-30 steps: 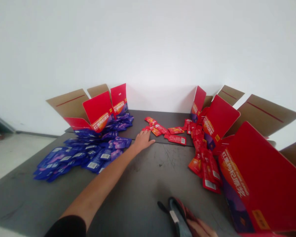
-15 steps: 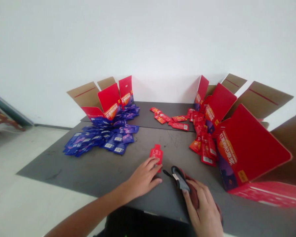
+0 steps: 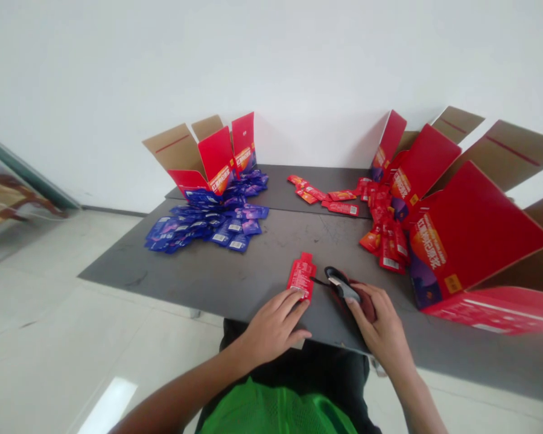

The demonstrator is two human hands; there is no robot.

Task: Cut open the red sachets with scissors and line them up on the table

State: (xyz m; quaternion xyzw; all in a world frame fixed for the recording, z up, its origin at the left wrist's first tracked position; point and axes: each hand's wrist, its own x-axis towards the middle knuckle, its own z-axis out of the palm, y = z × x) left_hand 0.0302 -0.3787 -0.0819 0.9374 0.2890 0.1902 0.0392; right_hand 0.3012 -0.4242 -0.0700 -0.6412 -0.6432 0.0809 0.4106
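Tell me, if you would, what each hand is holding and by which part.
The left hand holds a red sachet by its lower end; the right hand grips a dark object by its near end, too hidden to identify.

Red sachet [image 3: 301,276] with white print, violet-blue sachets [image 3: 235,226], red cartons [image 3: 475,232] with orange bands

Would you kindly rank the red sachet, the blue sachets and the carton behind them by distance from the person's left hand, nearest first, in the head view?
1. Red sachet: front and centre, touching the left hand.
2. Blue sachets: to the left, in a heap.
3. Carton: left, behind the heap.
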